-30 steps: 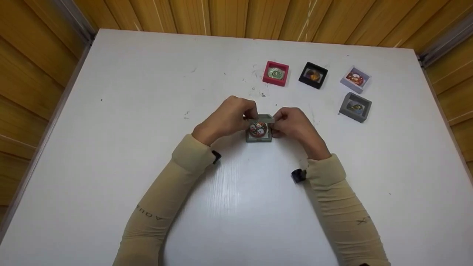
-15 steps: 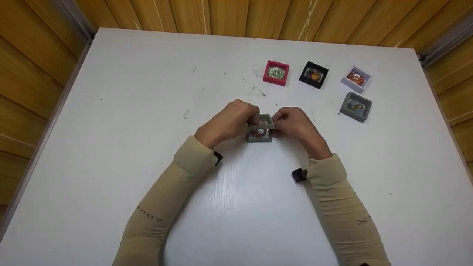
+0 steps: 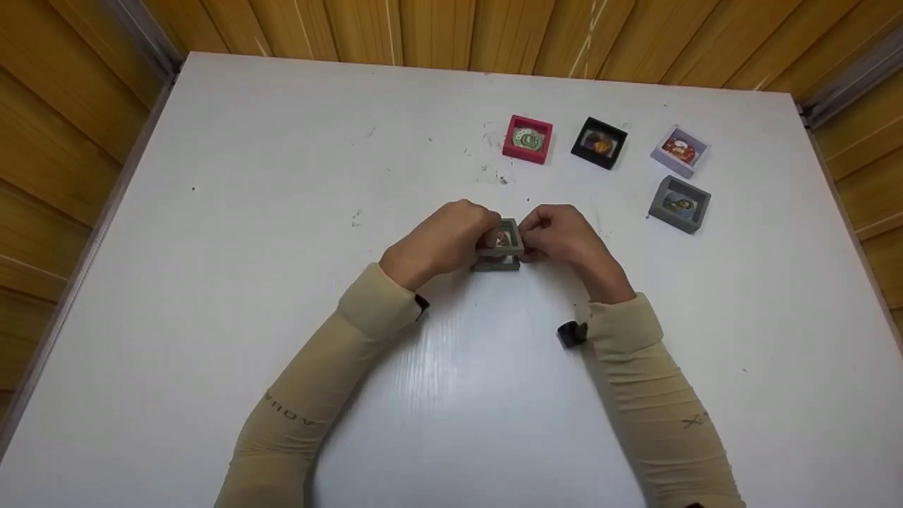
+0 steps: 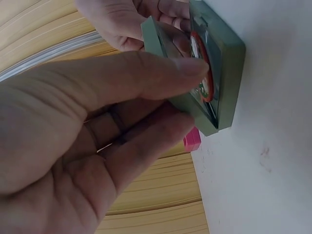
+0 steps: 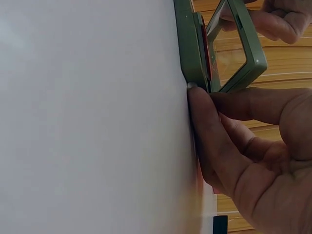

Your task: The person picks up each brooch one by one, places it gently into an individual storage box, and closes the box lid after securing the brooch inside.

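Note:
A small green display frame [image 3: 512, 249] with a hinged, windowed lid sits partly open on the white table. Its base [image 4: 233, 73] lies flat, while the lid [image 5: 254, 54] stands tilted above it. Inside rests a round, patterned badge [image 4: 209, 90] with a red rim, partly covered by the lid and thumb. My left hand [image 3: 451, 234] pinches the lid between thumb and fingers. At the frame's right side, my right hand [image 3: 562, 234] pinches the base edge near the hinge, its fingertips low against the tabletop.
Farther back on the white table [image 3: 282, 176] lie a red frame [image 3: 516, 152], a black frame [image 3: 591, 156], a lilac frame [image 3: 674, 165] and a grey frame [image 3: 674, 218], each showing a round item. Wooden panelling [image 3: 437, 32] borders the table behind.
The left hand has swung the lid downward and toward me, over the badge, so less of the badge shows. The right hand stays in place at the frame's side.

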A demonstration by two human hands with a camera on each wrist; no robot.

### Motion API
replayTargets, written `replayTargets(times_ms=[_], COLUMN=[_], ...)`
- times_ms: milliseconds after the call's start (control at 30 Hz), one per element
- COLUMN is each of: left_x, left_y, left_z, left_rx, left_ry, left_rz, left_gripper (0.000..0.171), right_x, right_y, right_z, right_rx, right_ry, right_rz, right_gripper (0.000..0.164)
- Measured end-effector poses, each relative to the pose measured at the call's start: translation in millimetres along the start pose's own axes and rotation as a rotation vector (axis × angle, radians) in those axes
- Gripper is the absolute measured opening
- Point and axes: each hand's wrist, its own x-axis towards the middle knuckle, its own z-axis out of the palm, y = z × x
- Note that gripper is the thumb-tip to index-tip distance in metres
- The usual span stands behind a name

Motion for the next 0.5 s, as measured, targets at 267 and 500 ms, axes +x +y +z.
replayTargets(times_ms=[267, 500], left_x=[-0.1, -0.5], left_y=[1.5, -3.0], left_z=[3.2, -1.7], left_rx=[0.029, -0.044], left_ry=[-0.017, -0.061], left_rz=[-0.007, -0.002], left_gripper=[0.021, 0.016], right_x=[2.1, 1.5], right_y=[0.9, 0.8], right_z=[-0.3, -1.4], right_rx=[-0.011, 0.011], right_ry=[-0.002, -0.012], right_rz=[0.009, 0.017], right_gripper=[0.014, 0.015])
